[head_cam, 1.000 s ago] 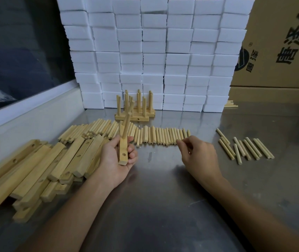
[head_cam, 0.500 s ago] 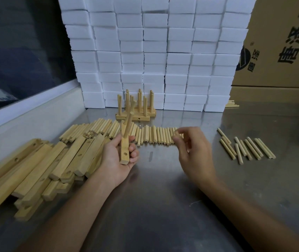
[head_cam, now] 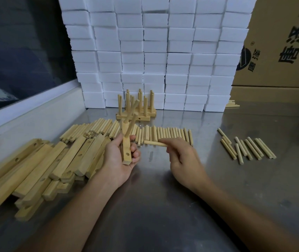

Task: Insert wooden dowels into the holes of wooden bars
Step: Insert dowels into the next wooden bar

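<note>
A: Head view, change since half a second ago: the right hand (head_cam: 183, 157) is off the dowel row (head_cam: 165, 134), now pinching one dowel (head_cam: 155, 143) level, just beside the bar (head_cam: 126, 148).

B: Left hand (head_cam: 119, 160)?

A: Fingers wrapped round that bar, two dowels seated, above the table's (head_cam: 163, 206) middle. Bar pile (head_cam: 36, 170) at left edge.

I am at a grey metal table (head_cam: 163, 206) whose dull, shiny top reflects soft light. Straight ahead, at its far edge, stands a tall wall of stacked white foam blocks (head_cam: 156, 51). To my right, brown cardboard boxes (head_cam: 281, 42) with black printed characters are stacked just beside the blocks. To my left, a dark window (head_cam: 18, 51) sits above a pale ledge (head_cam: 27, 108).
</note>
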Demonstrator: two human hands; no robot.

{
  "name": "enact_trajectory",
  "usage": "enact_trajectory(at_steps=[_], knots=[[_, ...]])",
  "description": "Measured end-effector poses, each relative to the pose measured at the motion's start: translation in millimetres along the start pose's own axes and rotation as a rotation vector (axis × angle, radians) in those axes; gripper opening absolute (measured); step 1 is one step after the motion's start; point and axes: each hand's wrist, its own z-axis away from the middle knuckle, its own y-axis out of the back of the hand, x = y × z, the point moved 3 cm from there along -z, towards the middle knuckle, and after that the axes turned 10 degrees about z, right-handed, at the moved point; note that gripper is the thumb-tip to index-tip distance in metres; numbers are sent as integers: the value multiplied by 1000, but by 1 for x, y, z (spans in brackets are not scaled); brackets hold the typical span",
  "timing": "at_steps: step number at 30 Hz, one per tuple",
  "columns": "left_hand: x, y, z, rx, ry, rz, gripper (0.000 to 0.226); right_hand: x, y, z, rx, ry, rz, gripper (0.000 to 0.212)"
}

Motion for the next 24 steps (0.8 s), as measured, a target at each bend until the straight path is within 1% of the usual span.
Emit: enact_trajectory(at_steps=[2, 3, 6, 8, 9, 12, 18, 22, 24], knots=[[-1, -3, 1, 4, -5, 23, 40, -7, 0, 1, 23, -30, -64, 12], [-2, -4, 1, 6, -6, 37, 40, -11, 0, 1, 44, -33, -80, 14], [-5, -6, 3, 6, 6, 34, 38, -20, 4, 2, 155, 3, -58, 46], [-8, -7, 5, 1, 30, 17, 38, -25, 5, 3, 199, 2, -58, 57], [-10, -7, 6, -1, 41, 7, 38, -27, 6, 3, 204, -5, -59, 58], [-15, -9, 8, -15, 68, -10, 39, -29, 4, 3, 169, 11, -10, 51], [-17, -9, 7, -62, 93, 9, 38, -30, -2, 4, 78, 126, 83, 30], [-16, -7, 4, -77, 96, 21, 38, -33, 2, 2, 13, 241, 143, 17], [-17, -8, 3, -86, 97, 30, 38, -35, 7, -1, -17, 323, 226, 14]])
